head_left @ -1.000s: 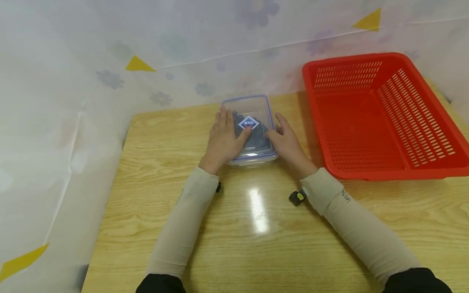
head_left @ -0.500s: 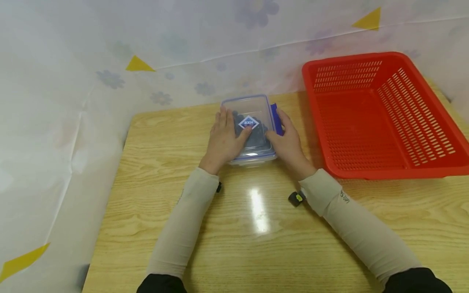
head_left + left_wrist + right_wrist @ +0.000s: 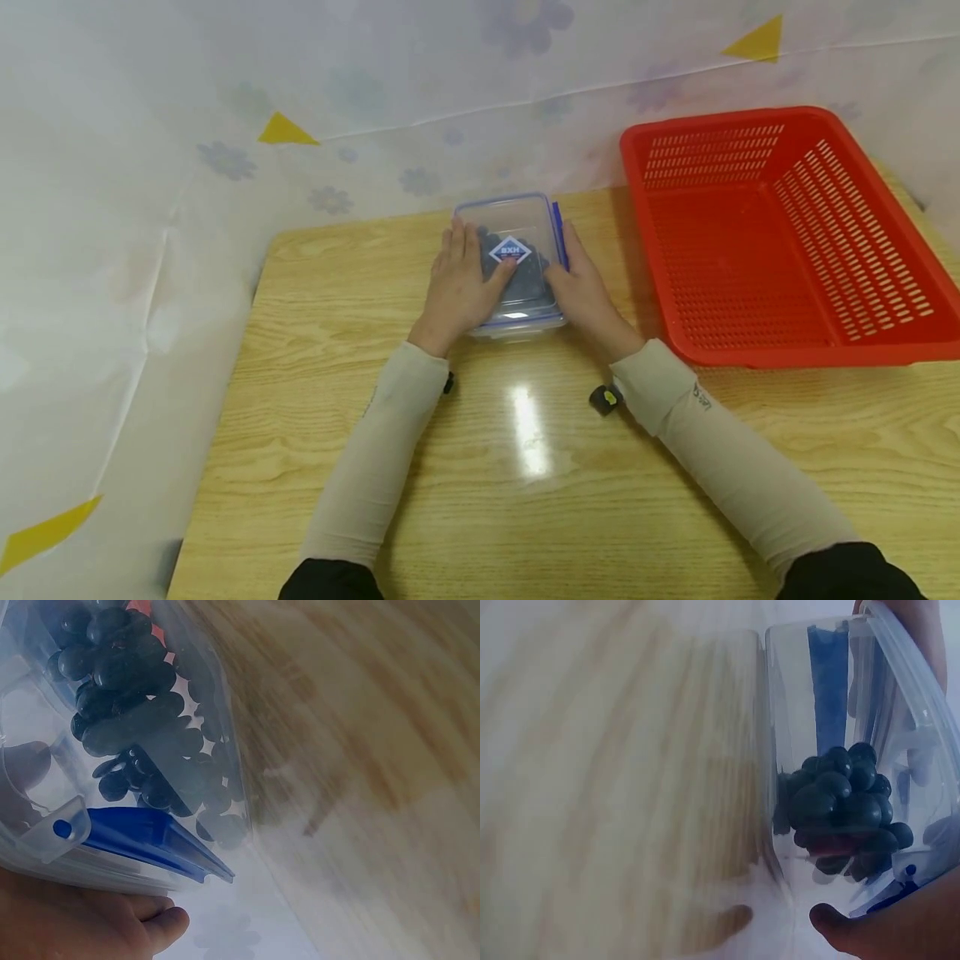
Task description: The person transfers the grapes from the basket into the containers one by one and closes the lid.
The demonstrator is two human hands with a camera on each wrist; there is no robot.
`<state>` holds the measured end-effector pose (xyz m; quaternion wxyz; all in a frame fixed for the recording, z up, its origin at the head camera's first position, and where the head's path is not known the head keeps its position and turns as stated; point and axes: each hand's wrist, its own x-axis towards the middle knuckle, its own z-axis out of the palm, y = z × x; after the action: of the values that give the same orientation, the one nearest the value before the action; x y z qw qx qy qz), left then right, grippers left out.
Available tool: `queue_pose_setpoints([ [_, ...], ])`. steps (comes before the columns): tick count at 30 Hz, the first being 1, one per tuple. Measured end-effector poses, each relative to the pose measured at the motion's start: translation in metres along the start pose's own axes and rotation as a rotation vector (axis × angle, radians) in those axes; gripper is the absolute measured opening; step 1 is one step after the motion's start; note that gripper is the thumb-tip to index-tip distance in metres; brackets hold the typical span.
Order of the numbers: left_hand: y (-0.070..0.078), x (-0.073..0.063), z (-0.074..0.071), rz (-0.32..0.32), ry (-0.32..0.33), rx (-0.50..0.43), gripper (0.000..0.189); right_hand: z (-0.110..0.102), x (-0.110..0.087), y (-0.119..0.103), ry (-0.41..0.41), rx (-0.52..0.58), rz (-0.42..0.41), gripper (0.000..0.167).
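Note:
A clear lidded food container [image 3: 517, 317] with a blue-edged lid and a diamond label stands on the table. Through its walls I see a bunch of dark grapes [image 3: 840, 799]. My left hand [image 3: 457, 287] rests on the lid's left part, fingers straight and thumb near the label. At the right side my right hand [image 3: 588, 292] has its thumb on the lid's edge, its extended fingers against a blue latch [image 3: 560, 229]. That latch stands nearly upright by the lid. In the left wrist view another blue latch [image 3: 150, 836] sticks out from the container.
A large red plastic basket [image 3: 735, 258] with slotted walls stands at the right, beside my right hand. The wooden table [image 3: 315, 333] meets a flower-patterned white sheet [image 3: 405, 100] at its back and left. Yellow triangles mark the sheet.
The right-hand latch came up into view, flared outward, and now stands narrower against the lid's edge as my right fingers moved inward. My left hand and the container have stayed put.

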<state>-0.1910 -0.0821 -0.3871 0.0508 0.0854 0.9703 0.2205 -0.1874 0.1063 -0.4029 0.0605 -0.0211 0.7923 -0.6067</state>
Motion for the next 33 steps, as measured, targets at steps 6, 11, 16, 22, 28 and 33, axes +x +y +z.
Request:
queue_pose_setpoints([
  [6,-0.003,0.0,0.0,0.009,0.006,-0.004,0.089,-0.001,0.014,-0.006,-0.056,0.017,0.034,0.089],
  [11,-0.005,0.0,0.002,0.023,0.013,-0.02,0.089,-0.003,0.025,-0.007,-0.091,-0.015,0.001,0.091],
  [16,-0.002,0.0,0.002,0.019,0.004,-0.036,0.089,-0.002,0.025,-0.007,-0.128,-0.208,-0.102,0.078],
  [22,-0.001,-0.002,0.003,0.02,0.003,-0.055,0.089,-0.002,0.023,-0.009,-0.149,-0.354,-0.169,0.068],
  [28,0.0,-0.002,0.003,0.017,0.014,-0.075,0.089,0.0,0.023,-0.012,-0.133,-0.415,-0.219,0.066],
  [33,-0.001,-0.001,0.004,0.022,0.027,-0.09,0.089,0.0,0.024,-0.013,-0.166,-0.577,-0.249,0.061],
])
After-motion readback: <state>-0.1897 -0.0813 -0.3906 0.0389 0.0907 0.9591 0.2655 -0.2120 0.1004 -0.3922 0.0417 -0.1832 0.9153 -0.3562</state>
